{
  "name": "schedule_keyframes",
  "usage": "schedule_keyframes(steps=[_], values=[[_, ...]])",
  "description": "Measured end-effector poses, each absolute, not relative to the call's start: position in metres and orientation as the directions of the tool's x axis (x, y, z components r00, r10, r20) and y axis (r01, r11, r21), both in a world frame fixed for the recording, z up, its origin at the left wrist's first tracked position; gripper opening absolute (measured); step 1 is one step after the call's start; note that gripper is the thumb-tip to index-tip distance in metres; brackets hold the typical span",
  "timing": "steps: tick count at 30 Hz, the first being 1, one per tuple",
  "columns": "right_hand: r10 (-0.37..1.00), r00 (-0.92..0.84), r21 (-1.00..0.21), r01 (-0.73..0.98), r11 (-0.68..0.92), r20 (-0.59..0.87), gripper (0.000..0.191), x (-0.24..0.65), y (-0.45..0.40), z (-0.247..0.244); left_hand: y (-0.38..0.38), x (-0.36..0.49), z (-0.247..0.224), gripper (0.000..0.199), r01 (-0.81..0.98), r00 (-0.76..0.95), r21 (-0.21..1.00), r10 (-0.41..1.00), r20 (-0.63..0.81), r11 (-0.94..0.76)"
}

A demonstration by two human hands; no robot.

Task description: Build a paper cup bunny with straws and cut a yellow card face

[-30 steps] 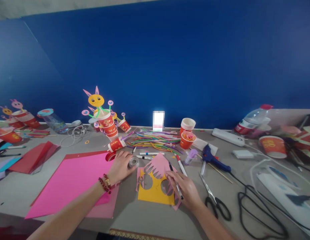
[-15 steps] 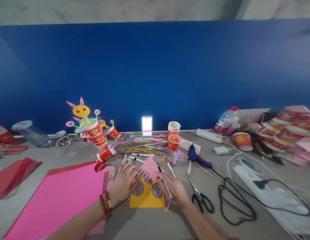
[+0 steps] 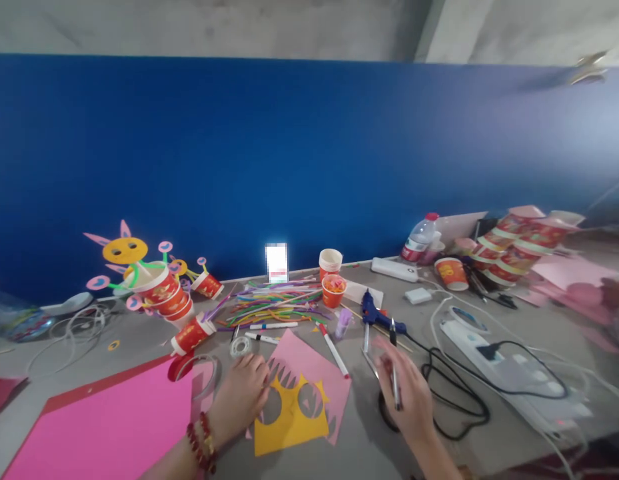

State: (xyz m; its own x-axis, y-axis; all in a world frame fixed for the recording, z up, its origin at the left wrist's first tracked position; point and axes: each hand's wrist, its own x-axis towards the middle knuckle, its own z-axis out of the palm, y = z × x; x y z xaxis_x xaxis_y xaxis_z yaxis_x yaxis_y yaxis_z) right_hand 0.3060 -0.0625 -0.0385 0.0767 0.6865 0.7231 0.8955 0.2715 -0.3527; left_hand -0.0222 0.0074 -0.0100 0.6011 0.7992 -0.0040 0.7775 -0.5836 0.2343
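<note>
My right hand (image 3: 406,393) is raised over the scissors (image 3: 384,408), with a black-and-silver pen (image 3: 395,377) between its fingers. It covers most of the scissors. My left hand (image 3: 244,387) rests at the left edge of the papers, fingers curled in and close together; their tips are hidden. Beside it lies a yellow sheet (image 3: 289,437) with round holes and a jagged top edge. Under that sheet is pink paper (image 3: 306,353), also cut with holes and zigzags. A red-capped marker (image 3: 334,350) lies along the pink paper's right side.
A bright pink sheet (image 3: 119,427) covers the left front. Behind are a paper-cup figure (image 3: 162,290), colourful pipe cleaners (image 3: 279,303) and a cup of orange bits (image 3: 334,291). To the right lie a blue glue gun (image 3: 376,317), black cable (image 3: 459,390) and white power strip (image 3: 499,373).
My right hand has lifted off the papers and moved right with the pen, over the scissors. My left hand's fingers have drawn back from the yellow sheet. The view has turned slightly right.
</note>
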Motion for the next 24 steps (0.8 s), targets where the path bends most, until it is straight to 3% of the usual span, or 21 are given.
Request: schedule_keyframes(steps=[3, 7, 16, 21, 24], values=[[0.772, -0.016, -0.266, 0.934, 0.239, 0.636, 0.039, 0.330, -0.065, -0.046, 0.009, -0.024, -0.008, 0.019, 0.741, 0.624, 0.316, 0.782, 0.006, -0.593], [0.848, -0.161, -0.187, 0.938, 0.290, 0.505, 0.051, 0.342, -0.065, -0.051, 0.011, -0.021, -0.008, 0.028, 0.735, 0.611, 0.384, 0.791, -0.020, -0.559], [0.897, -0.164, -0.127, 0.964, 0.234, 0.411, 0.051, 0.347, -0.030, -0.033, 0.019, -0.021, -0.008, 0.021, 0.712, 0.644, 0.391, 0.764, -0.032, -0.584], [0.851, -0.006, -0.281, 0.943, 0.180, 0.524, 0.030, 0.329, -0.052, -0.025, 0.017, -0.030, -0.009, 0.027, 0.691, 0.662, 0.412, 0.749, -0.033, -0.594], [0.908, -0.055, -0.446, 0.858, 0.256, 0.414, 0.024, 0.291, -0.069, -0.023, 0.016, -0.030, -0.009, 0.043, 0.656, 0.715, 0.371, 0.699, -0.025, -0.658]])
